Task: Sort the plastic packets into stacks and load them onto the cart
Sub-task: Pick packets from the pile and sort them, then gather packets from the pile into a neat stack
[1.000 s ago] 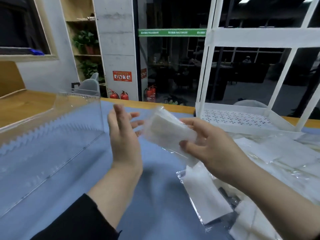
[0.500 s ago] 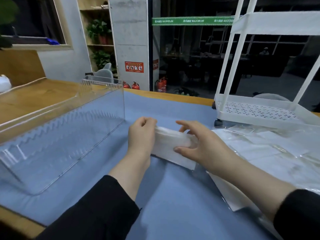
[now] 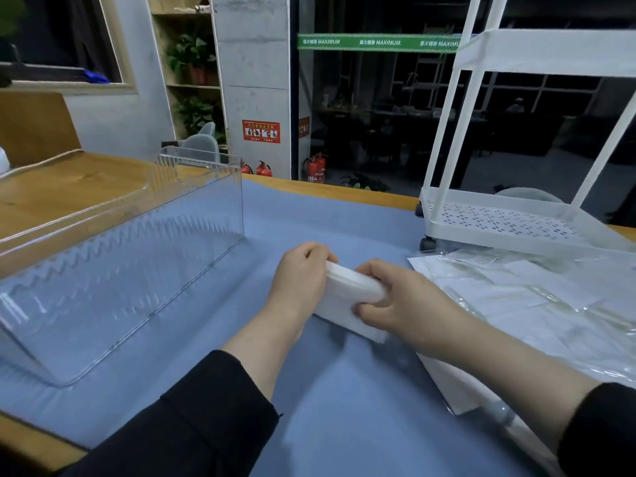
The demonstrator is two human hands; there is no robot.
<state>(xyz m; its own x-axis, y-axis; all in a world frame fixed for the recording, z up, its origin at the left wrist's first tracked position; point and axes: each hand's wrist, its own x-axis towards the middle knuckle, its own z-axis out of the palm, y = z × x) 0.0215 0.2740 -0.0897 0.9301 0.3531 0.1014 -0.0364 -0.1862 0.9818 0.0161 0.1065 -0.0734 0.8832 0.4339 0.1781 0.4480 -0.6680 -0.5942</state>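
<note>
Moved: both hands brought the stack (image 3: 347, 297) down onto the worktop (image 3: 344, 390).
Hands: my left hand (image 3: 303, 273) and right hand (image 3: 395, 301) squeezed its ends.
Left: loose packets (image 3: 516, 294); cart (image 3: 509, 222) bare.

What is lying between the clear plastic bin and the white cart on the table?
In the head view: both hands gripping a white packet stack on blue cloth.

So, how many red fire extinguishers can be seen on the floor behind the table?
3. Two stand together below the red sign; one stands apart to the right, by the dark glass. Others may be hidden.
</note>
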